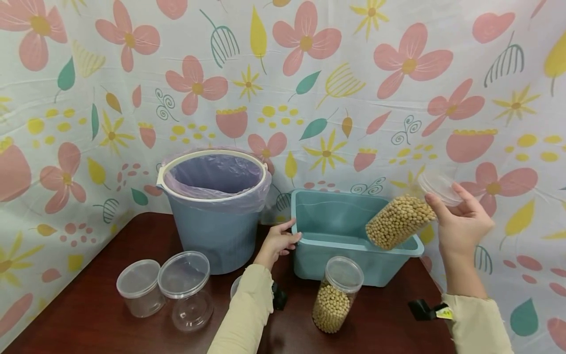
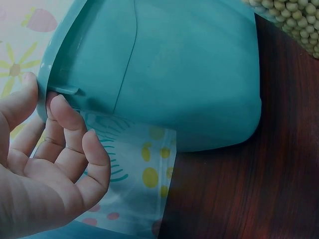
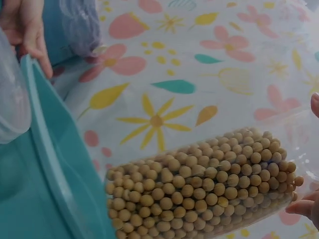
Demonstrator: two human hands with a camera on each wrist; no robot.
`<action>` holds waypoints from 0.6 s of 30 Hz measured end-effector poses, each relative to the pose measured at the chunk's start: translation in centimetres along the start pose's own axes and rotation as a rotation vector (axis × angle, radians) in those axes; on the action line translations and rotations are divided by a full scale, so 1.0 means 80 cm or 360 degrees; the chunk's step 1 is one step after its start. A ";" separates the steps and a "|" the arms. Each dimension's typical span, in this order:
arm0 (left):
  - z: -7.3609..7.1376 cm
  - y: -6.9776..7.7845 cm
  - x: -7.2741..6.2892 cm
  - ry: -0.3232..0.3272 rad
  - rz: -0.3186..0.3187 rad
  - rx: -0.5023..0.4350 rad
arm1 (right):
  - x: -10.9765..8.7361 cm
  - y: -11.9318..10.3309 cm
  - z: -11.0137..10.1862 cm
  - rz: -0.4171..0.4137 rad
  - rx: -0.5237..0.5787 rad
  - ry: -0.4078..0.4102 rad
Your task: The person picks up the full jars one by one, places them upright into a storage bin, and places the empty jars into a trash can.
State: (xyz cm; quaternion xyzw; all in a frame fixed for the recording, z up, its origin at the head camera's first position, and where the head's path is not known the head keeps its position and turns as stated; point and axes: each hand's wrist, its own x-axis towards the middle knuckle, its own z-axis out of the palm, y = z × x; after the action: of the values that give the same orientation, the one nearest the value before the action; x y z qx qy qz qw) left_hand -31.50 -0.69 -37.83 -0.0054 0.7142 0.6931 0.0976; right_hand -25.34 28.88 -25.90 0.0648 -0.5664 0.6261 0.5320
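My left hand point(image 1: 279, 242) grips the left end of a teal plastic basin point(image 1: 329, 214). In the left wrist view, the thumb lies on one side of the basin rim and the fingers curl under the other. Over the basin's right end, my right hand point(image 1: 464, 223) holds a clear jar of soybeans point(image 1: 395, 223) by its lidded end. The jar tilts with its base down to the left, and soybeans fill its lower part. At the right wrist view's edge, only the fingertips point(image 3: 301, 206) show beside the jar.
A second soybean jar point(image 1: 333, 302) with a lid stands before the basin. To the left are two clear jars, one small point(image 1: 143, 295) and one larger point(image 1: 185, 278), and a blue bucket point(image 1: 212, 236) with a purple liner. Flowered cloth point(image 1: 283, 98) hangs behind the dark table point(image 1: 88, 295).
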 end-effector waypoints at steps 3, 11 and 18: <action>0.000 0.001 0.000 -0.0005 -0.0007 -0.0004 | -0.002 0.012 0.002 0.0004 -0.0185 0.0018; 0.001 0.002 -0.001 0.0002 0.0006 0.0001 | -0.015 0.040 0.006 -0.0018 -0.0477 -0.0006; 0.000 0.001 -0.005 -0.0003 0.0035 0.0002 | -0.031 0.068 0.005 -0.0024 -0.0755 -0.0041</action>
State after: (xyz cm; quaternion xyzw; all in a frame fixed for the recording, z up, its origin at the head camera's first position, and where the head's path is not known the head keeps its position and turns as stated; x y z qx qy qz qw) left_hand -31.10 -0.76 -37.67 0.0031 0.7145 0.6938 0.0906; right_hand -28.46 28.21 -30.95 -0.0497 -0.7039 0.4707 0.5297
